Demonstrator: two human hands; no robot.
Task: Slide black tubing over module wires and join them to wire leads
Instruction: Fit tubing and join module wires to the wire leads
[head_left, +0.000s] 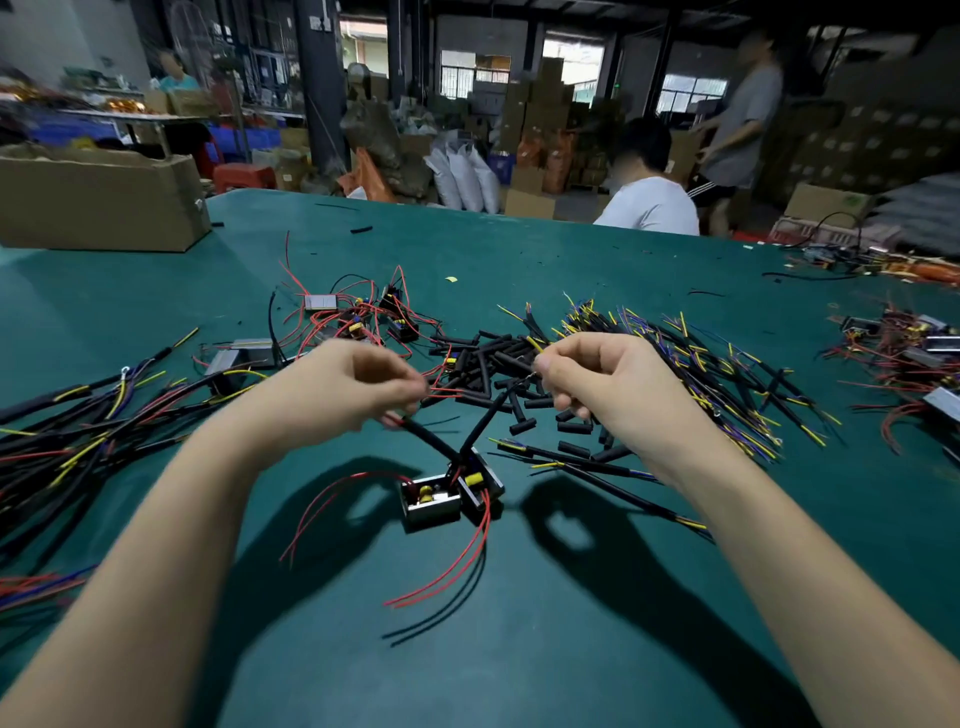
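Two small metal-cased modules (448, 493) lie side by side on the green table (519, 649), red and black wires trailing toward me. Two black-tubed wires rise from them in a V. My left hand (353, 384) pinches the top of the left tubed wire (426, 439), where a red end shows. My right hand (597, 379) pinches the end of the right tubed wire (488, 418) together with a yellow-tipped wire lead (535, 344). Loose pieces of black tubing (498, 364) are heaped just beyond my hands.
A pile of wire leads (717, 374) spreads at the right, and more finished cables (78, 431) at the left. Other modules (358, 317) lie behind the tubing, more at the far right (914, 353). A cardboard box (98, 202) stands back left. People are beyond the table.
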